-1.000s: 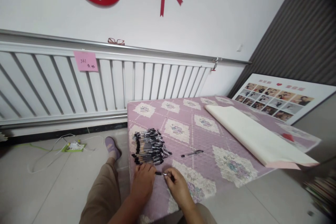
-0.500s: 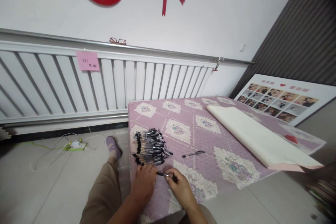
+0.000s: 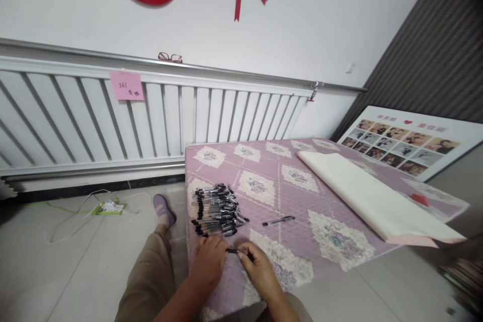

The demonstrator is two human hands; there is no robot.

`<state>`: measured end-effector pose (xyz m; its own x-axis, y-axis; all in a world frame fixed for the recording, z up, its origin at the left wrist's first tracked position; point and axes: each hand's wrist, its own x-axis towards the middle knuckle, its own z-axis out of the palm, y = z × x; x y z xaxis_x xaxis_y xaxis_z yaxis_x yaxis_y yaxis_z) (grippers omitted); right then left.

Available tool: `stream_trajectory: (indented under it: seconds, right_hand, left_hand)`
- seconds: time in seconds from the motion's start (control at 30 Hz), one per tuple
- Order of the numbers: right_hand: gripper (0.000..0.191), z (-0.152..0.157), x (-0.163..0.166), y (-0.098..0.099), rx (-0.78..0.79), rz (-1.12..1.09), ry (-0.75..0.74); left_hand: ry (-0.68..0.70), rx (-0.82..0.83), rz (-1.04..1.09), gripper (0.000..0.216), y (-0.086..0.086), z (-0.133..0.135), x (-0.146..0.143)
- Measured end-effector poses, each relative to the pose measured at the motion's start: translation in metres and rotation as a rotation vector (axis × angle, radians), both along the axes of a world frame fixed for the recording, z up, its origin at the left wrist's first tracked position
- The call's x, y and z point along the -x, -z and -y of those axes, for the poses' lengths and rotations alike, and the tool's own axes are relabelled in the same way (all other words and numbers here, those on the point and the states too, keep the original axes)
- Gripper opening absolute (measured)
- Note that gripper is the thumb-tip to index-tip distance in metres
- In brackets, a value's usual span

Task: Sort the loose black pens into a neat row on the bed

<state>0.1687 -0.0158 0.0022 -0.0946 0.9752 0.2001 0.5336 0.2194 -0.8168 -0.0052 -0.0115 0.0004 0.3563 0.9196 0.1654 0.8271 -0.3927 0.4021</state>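
Note:
Between my two hands is a black pen point(image 3: 232, 250), low over the near left part of the cloth-covered table. My left hand point(image 3: 209, 259) is closed around one end of it. At the other end, my right hand point(image 3: 255, 260) pinches it between thumb and fingers. Just beyond my left hand lies a pile of pens point(image 3: 217, 210), clear-barrelled with black ends, mostly side by side. One single pen point(image 3: 278, 221) rests apart to the right of the pile. My fingers hide much of the held pen.
A purple flowered cloth point(image 3: 264, 161) covers the table. A large folded cream sheet point(image 3: 366, 196) lies at its right, with a photo board point(image 3: 403, 141) behind. The white radiator point(image 3: 211, 113) runs along the wall. A power strip point(image 3: 108, 208) with cords sits on the floor at left.
Both hands stay almost in place around the pen. The shiny part that showed near my right fingers is now less visible. The view has shifted very slightly.

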Motion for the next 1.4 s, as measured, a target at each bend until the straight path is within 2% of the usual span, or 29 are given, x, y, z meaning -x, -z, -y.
stream_trajectory:
  seconds: [0.3, 0.4, 0.53, 0.7, 0.9, 1.07, 1.2, 1.33, 1.4]
  right_hand:
    - [0.027, 0.002, 0.002, 0.003, -0.099, 0.234, 0.007]
    - [0.015, 0.003, 0.002, 0.002, -0.099, 0.169, 0.021]
    - [0.009, 0.004, 0.002, -0.001, -0.090, 0.134, 0.001]
    - [0.026, 0.003, 0.002, -0.001, -0.087, 0.222, -0.015]
    - [0.009, 0.002, 0.001, 0.001, -0.082, 0.155, -0.024]
    - [0.032, 0.001, 0.002, 0.002, -0.113, 0.221, -0.018]
    - [0.014, 0.002, 0.002, 0.002, -0.095, 0.181, -0.015]
    - [0.008, 0.003, 0.002, 0.000, -0.063, 0.209, -0.010]
    - [0.016, 0.002, 0.003, 0.000, -0.069, 0.237, -0.009]
  left_hand:
    - [0.005, -0.044, 0.057, 0.016, 0.006, 0.000, 0.001]
    - [-0.015, -0.058, 0.078, 0.018, 0.005, 0.001, 0.001]
    - [-0.007, -0.049, 0.076, 0.016, 0.004, 0.001, 0.002]
    - [-0.008, -0.071, 0.088, 0.014, 0.007, 0.001, 0.001]
    - [-0.002, -0.084, 0.077, 0.013, 0.010, 0.000, 0.001]
    - [0.014, -0.096, 0.110, 0.013, 0.012, 0.001, 0.001]
    - [0.009, -0.096, 0.096, 0.013, 0.010, 0.001, 0.001]
    - [0.023, -0.076, 0.072, 0.013, 0.007, 0.000, 0.001]
    - [0.027, -0.068, 0.074, 0.014, 0.006, 0.000, 0.001]
